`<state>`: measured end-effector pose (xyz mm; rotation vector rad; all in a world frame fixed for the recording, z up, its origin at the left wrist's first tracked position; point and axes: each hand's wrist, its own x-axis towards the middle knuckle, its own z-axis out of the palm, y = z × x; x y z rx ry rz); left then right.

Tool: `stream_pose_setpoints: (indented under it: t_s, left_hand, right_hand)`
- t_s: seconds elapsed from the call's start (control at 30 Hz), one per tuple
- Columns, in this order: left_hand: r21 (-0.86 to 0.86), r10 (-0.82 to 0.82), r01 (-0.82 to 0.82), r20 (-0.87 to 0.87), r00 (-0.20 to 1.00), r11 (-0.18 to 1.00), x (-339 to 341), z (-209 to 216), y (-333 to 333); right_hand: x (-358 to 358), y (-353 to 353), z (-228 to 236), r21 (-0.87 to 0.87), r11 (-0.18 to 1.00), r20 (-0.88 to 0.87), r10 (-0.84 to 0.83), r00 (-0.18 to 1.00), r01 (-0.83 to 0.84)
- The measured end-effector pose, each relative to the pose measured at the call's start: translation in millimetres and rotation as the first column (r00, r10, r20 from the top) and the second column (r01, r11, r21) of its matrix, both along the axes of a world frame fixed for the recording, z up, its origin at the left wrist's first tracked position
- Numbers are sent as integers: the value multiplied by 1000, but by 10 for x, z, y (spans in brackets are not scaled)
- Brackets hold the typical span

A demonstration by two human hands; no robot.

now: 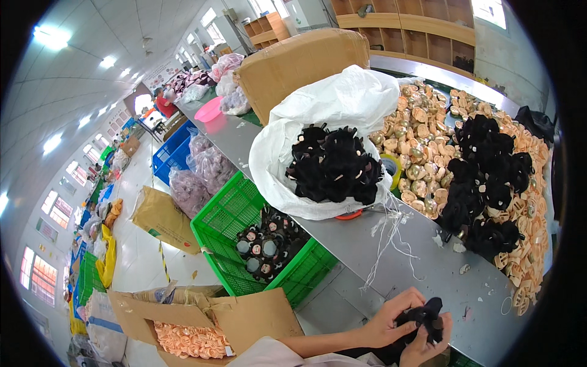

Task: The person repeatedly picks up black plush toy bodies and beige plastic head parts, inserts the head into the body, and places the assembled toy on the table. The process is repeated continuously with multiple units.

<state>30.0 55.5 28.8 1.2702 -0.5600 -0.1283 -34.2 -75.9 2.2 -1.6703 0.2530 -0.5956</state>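
Both of my hands are at the table's near edge, closed on one small black plush piece. My left hand (391, 318) grips its left side, and the fingers of my right hand (430, 342) press it from the right. The black plush piece (433, 304) sticks up between my fingers; its lower part is hidden by them. Beyond my hands, several similar black plush pieces (489, 153) lie on a heap of peach plastic shells (529, 229). More black pieces (333, 162) fill an open white woven sack (266, 168) on the grey table (361, 244).
A green crate (217, 223) with dark plush heads stands on the floor, left of the table. Near it are a cardboard box (260, 315) of peach parts and a tan carton (165, 217). Loose white strings (394, 238) hang from the sack. A large carton (299, 64) stands behind it.
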Motion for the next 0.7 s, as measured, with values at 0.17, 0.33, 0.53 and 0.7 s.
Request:
stream_pose_setpoints:
  t_s: [0.17, 0.33, 0.53, 0.7]
  left_hand:
    - [89, 115, -107, -97, 989, 990, 18, 26, 118]
    - [250, 234, -229, 11, 972, 941, 3, -117, 122]
    - [404, 338, -413, 246, 909, 816, 38, -123, -22]
    - [396, 352, -551, 471, 809, 735, 48, -115, -93]
  right_hand:
    - [197, 173, 84, -9, 1000, -23, 4, 1000, -4]
    - [222, 317, 88, 29, 997, -32, -65, 997, 66]
    - [275, 332, 83, 272, 930, -122, -223, 967, 249]
    - [214, 275, 109, 240, 963, 46, -134, 990, 119]
